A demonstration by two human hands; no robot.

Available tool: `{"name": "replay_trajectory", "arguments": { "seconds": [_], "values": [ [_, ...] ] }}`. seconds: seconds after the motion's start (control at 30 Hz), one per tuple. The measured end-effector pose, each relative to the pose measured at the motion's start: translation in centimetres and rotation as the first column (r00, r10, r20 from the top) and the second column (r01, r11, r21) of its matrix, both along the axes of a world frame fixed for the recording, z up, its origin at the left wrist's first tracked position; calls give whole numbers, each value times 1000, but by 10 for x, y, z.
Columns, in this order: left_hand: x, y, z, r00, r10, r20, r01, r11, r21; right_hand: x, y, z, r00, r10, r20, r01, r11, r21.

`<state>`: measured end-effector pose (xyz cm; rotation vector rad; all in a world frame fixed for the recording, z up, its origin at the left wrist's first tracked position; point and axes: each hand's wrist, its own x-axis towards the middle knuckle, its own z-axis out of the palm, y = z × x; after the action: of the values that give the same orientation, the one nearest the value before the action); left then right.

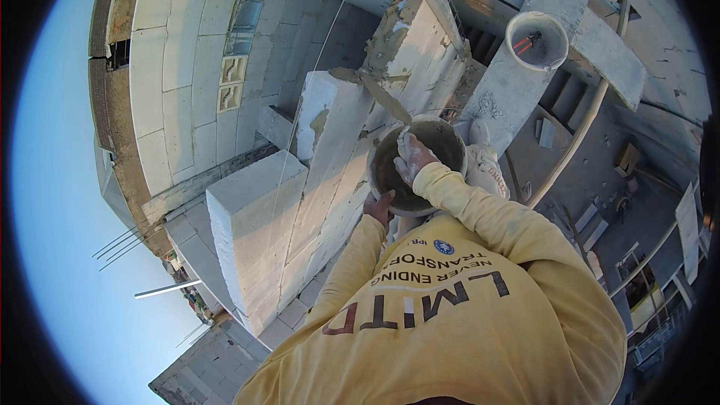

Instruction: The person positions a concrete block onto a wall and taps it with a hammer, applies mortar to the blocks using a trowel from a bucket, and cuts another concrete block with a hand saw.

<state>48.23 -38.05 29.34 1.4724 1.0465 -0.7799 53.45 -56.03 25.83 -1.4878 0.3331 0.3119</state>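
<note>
Trowel reaching from over the bucket to the block wall, long axis slanting to the upper left, blade outward. Its far end blends into grey mortar. The right grip is closed around the handle, mostly hiding it; the left grip clamps the bucket's near-left rim, some fingers hidden.

The right hand hides the trowel handle, the bucket covers part of the left hand, and the bottom edge crops the yellow shirt.
</note>
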Motion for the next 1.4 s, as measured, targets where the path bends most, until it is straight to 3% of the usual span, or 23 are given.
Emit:
{"name": "replay_trajectory", "arguments": {
  "seconds": [0.07,0.13,0.23,0.3,0.37,0.4,0.43,0.47,0.5,0.53,0.57,0.67,0.7,0.73,0.8,0.87,0.93,1.0,1.07,1.1,1.2,1.3,1.4],
  "values": [
    [9,-7,5,1000,1,-3,-1,1000,13,-12,-29,5,998,64,-20,-63,997,33],
    [19,-20,20,1000,-5,4,5,999,39,-11,-89,56,938,328,-116,-346,911,-223],
    [24,-32,31,1000,-21,19,20,997,76,-29,-135,72,842,450,-297,-522,820,-236],
    [23,-40,38,998,-28,62,26,999,46,-28,-142,56,671,616,-413,-724,664,-186],
    [21,-48,36,990,-80,117,76,996,35,-24,-133,21,634,451,-628,-553,833,40],
    [20,-49,35,983,-127,135,119,991,61,-28,-107,-15,568,227,-791,-182,972,148],
    [19,-49,34,972,-175,155,162,983,91,-31,-87,-37,390,51,-919,230,962,151],
    [18,-46,31,949,-277,153,253,954,160,-30,-79,-40,587,122,-801,-214,977,-7],
    [14,-41,25,916,-375,141,338,913,228,-31,-72,-40,695,283,-661,-565,784,-258],
    [10,-38,19,876,-467,124,418,860,292,-33,-66,-43,687,489,-537,-726,434,-533],
    [7,-35,13,862,-484,148,431,855,289,-48,-43,-66,739,373,-562,-673,372,-639],
    [0,-32,4,832,-520,196,455,840,296,-71,-5,-98,742,257,-620,-653,66,-754],
    [1,-33,3,828,-523,203,453,837,306,-76,0,-131,561,475,-678,-763,-22,-646],
    [-2,-32,3,825,-527,205,453,833,316,-66,-17,-104,449,637,-626,-785,-53,-617],
    [-1,-36,6,824,-520,225,446,840,310,-48,-56,-33,291,862,-415,-784,-34,-620],
    [3,-39,11,820,-516,248,439,845,306,-31,-75,19,218,929,-299,-810,1,-587],
    [5,-38,15,814,-518,263,441,845,301,-13,-69,26,165,881,-444,-890,-61,-452],
    [5,-35,16,853,-449,267,384,885,263,-3,-69,-1,73,934,-351,-931,-62,-359],
    [5,-28,18,895,-367,252,319,923,214,-14,-70,-63,-37,999,12,-949,-31,-314],
    [6,-24,18,918,-320,236,282,942,182,-4,-94,-32,56,986,-155,-947,101,305],
    [14,-24,27,974,-129,187,119,991,65,-17,-137,3,329,914,-236,-635,400,661],
    [19,-26,32,987,-13,162,11,1000,8,-26,-161,43,607,758,-238,-414,557,720],
    [27,-30,37,992,60,110,-64,998,26,-18,-169,70,739,636,-221,-425,695,579]
  ]
}}
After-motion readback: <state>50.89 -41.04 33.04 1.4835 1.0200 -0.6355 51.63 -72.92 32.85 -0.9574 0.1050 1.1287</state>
